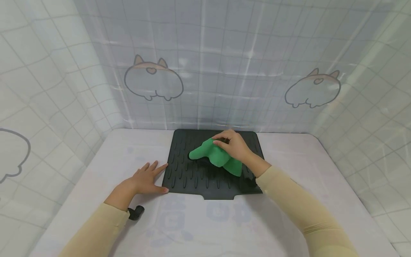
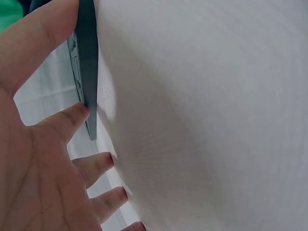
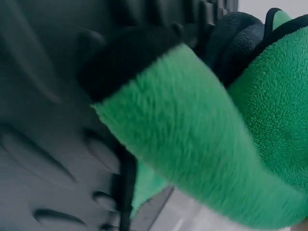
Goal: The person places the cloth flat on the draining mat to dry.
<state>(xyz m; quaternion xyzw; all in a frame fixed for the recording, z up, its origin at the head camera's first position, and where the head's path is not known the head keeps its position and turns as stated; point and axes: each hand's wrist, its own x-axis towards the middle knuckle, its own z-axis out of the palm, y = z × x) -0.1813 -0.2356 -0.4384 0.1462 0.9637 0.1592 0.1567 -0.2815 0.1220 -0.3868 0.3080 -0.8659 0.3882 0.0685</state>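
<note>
A green plush cloth (image 1: 216, 155) with a dark edging and a dark underside is bunched over a black ribbed rubber mat (image 1: 189, 178). My right hand (image 1: 236, 144) pinches the cloth from above between thumb and fingers, near the mat's middle. In the right wrist view the cloth (image 3: 192, 134) hangs in a fold close against the mat's raised ribs. My left hand (image 1: 144, 180) rests with fingers spread at the mat's left edge. Its thumb and index fingertip touch that edge in the left wrist view, while the other fingertips press on the white surface.
The mat lies on a white, faintly printed table cover (image 1: 192, 232), with a short tab at its front edge. A grid-patterned curtain (image 1: 224, 71) with cartoon animals hangs behind and along both sides. A small black device (image 1: 136, 213) sits at my left wrist.
</note>
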